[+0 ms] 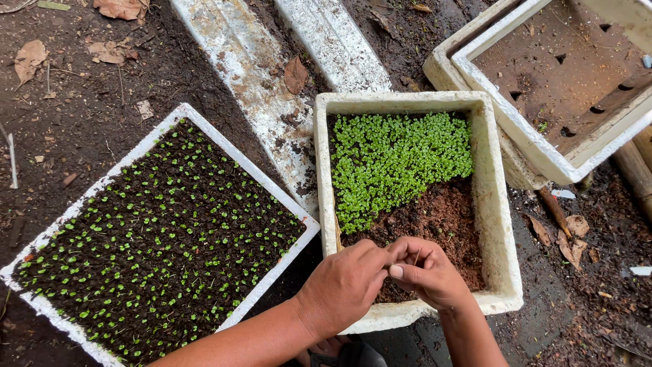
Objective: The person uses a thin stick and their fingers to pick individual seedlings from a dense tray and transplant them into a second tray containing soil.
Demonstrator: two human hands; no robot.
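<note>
A white foam box (pixel 499 224) in the middle holds a dense patch of tiny green seedlings (pixel 397 160) at its far side and bare brown soil (pixel 445 221) at its near side. My left hand (pixel 343 285) and my right hand (pixel 428 272) meet over the box's near edge, fingers pinched together. Something small and thin sits between the fingertips; I cannot tell what it is. A thin wooden stick (pixel 337 234) leans in the soil at the box's left wall, just beyond my left hand.
A seed tray (pixel 163 241) of dark soil with rows of small sprouts lies to the left. Stacked empty foam boxes (pixel 543 146) stand at the upper right. White planks (pixel 255 75) lie behind on the muddy ground with dry leaves.
</note>
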